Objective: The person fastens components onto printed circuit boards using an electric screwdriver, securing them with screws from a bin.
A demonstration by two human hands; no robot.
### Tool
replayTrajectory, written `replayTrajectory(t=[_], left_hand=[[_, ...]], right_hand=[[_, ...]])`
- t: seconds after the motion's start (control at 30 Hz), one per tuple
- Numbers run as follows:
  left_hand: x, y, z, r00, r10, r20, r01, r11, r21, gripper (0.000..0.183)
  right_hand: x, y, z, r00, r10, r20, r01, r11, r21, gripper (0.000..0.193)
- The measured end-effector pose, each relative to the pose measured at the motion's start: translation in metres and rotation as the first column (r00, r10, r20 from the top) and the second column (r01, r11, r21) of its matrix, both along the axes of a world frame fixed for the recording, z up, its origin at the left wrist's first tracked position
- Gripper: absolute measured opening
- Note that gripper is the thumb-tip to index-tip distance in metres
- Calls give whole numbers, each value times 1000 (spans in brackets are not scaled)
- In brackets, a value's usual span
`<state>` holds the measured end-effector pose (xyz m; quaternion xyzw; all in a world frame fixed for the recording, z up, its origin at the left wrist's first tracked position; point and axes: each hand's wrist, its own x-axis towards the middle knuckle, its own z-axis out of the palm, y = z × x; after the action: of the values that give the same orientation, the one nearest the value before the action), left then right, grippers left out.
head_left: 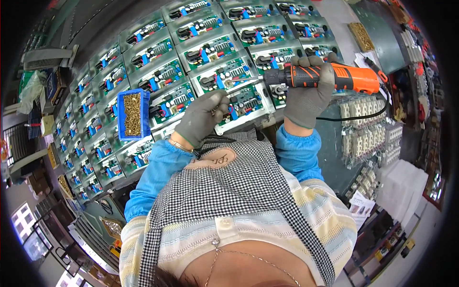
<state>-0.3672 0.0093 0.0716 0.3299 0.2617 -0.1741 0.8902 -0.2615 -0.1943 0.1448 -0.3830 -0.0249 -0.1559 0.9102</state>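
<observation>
My right hand, in a grey glove, is wrapped round an orange and black electric screwdriver. The tool lies level, its thin bit reaching left over a green circuit board in a metal housing. My left hand, also gloved, is closed, fingertips pinched beside a nearer circuit board in a light metal frame. What those fingers hold, if anything, is too small to make out. Left of this hand, a blue bin full of small brass-coloured screws rests on top of the boards.
Rows of similar boards in metal housings cover the bench ahead and to the left. A black cord loops from the screwdriver. White moulded parts are stacked at the right. Another tray of screws lies at the far right.
</observation>
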Motion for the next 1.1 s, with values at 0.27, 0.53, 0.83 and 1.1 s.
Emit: replayTrajectory(t=[0.27, 0.53, 0.83, 1.1], left_hand=[[15, -10, 11, 933, -340, 114, 217, 789, 575, 41], [6, -36, -8, 692, -594, -409, 62, -517, 854, 15], [16, -33, -12, 549, -639, -539, 77, -603, 794, 15], [12, -23, -19, 574, -715, -399, -40, -511, 858, 25]], right_hand=[[-23, -27, -1, 999, -29, 15, 29, 999, 40, 54], [-36, -43, -8, 988, -122, 94, 145, 939, -313, 61], [-47, -44, -13, 992, -97, 86, 120, 938, -325, 69], [-62, -54, -27, 996, -86, 32, 90, 846, -526, 69]])
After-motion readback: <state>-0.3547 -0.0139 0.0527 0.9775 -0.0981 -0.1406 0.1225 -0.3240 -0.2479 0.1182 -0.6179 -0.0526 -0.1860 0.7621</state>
